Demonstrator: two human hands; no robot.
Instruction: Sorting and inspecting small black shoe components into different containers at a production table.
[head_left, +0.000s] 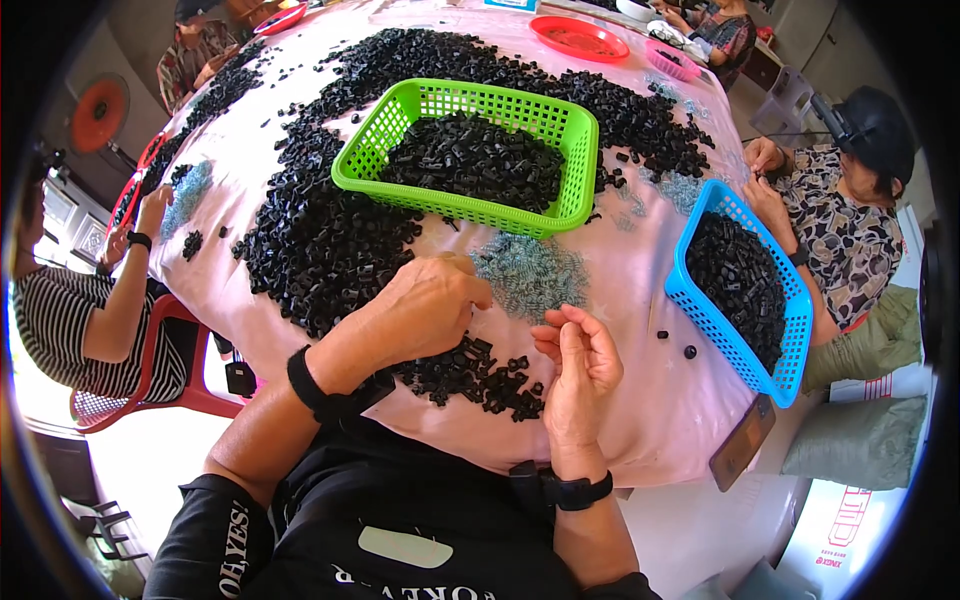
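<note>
Left hand: palm down, fingers curled, fingertips at the near edge of a patch of small pale springs on the pink tabletop. Whether it pinches a spring, cannot tell.

Right hand: raised, palm partly up, fingers loosely bent, thumb and forefinger closed near each other. Something tiny may sit between them; too small to confirm.

Small black plastic parts lie in a loose cluster just below and between both hands.

Progress, as a judgement: a fair way in, much left. Green basket holds a good mound of black parts; blue basket at the right is well filled too. A large heap of loose black parts still spreads over the far and left tabletop.

Room: bare pink cloth to the right of the right hand, with two stray black pieces there. Near tabletop edge runs just under the wrists, so little margin toward the body. A flat dark device hangs at the right near edge. Other people sit at the left, right and far sides, arms at the rim.
</note>
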